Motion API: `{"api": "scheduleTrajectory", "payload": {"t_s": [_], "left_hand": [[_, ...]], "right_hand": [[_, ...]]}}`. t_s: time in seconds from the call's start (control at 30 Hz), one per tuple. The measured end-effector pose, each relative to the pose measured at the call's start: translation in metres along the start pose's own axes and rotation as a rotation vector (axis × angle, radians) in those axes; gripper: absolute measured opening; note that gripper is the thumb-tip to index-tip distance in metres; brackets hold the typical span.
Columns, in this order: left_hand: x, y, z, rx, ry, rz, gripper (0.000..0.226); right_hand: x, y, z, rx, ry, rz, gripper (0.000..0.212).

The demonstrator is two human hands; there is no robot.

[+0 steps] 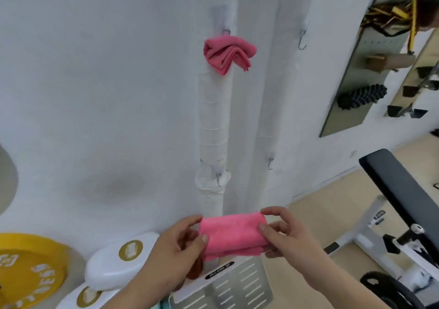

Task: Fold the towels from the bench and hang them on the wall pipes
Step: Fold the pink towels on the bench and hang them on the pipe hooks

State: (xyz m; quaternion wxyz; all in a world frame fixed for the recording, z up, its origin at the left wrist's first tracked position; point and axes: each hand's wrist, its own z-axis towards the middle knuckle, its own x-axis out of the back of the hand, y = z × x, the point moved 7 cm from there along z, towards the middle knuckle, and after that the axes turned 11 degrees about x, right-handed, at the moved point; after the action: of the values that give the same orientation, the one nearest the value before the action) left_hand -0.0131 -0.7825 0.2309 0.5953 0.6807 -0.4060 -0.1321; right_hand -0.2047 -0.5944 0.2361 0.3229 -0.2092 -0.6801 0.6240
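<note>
I hold a folded pink towel [234, 233] in front of me, low in the view. My left hand [180, 244] pinches its left end between thumb and fingers. My right hand [282, 232] pinches its right end. A second pink towel [228, 53] hangs bunched on a hook high on the left white-wrapped wall pipe [212, 123]. The right wall pipe [266, 118] carries a bare hook [302, 40] up high and another bare hook [270, 163] lower down. The black padded bench [399, 189] stands at the right.
A yellow weight plate [28, 270] and white weight plates [118, 263] lean at the lower left. A metal perforated plate [228, 287] lies below my hands. A wall mirror [356, 71] reflecting a foam roller hangs at the right. Gym equipment crowds the lower right corner.
</note>
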Motion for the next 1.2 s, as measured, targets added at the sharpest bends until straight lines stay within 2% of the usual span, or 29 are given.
{"api": "scheduleTrajectory", "payload": {"t_s": [0.13,0.37,0.6,0.73,0.93,1.0,1.1,1.2], "left_hand": [[-0.009,0.059,0.072,-0.075,-0.053,0.043,0.034],[-0.037,0.154,0.179,-0.223,-0.125,0.025,0.037],[-0.102,0.252,0.239,-0.395,-0.173,0.022,0.036],[-0.137,0.308,0.259,-0.454,-0.125,-0.049,0.039],[-0.168,0.411,0.280,-0.520,-0.013,-0.276,0.037],[-0.173,0.441,0.285,-0.544,0.005,-0.323,0.033],[-0.171,0.467,0.296,-0.562,0.061,-0.394,0.029],[-0.171,0.470,0.318,-0.510,0.122,-0.435,0.023]], "right_hand": [[0.025,-0.027,0.071,0.024,0.045,0.003,0.023],[0.080,-0.075,0.169,0.135,0.249,-0.036,0.024],[0.159,-0.126,0.243,0.233,0.361,-0.162,0.032],[0.208,-0.175,0.284,0.328,0.385,-0.239,0.036],[0.257,-0.248,0.335,0.523,0.476,-0.331,0.023],[0.270,-0.271,0.350,0.598,0.516,-0.352,0.026],[0.279,-0.298,0.372,0.702,0.494,-0.442,0.032],[0.282,-0.300,0.403,0.692,0.429,-0.549,0.033]]}}
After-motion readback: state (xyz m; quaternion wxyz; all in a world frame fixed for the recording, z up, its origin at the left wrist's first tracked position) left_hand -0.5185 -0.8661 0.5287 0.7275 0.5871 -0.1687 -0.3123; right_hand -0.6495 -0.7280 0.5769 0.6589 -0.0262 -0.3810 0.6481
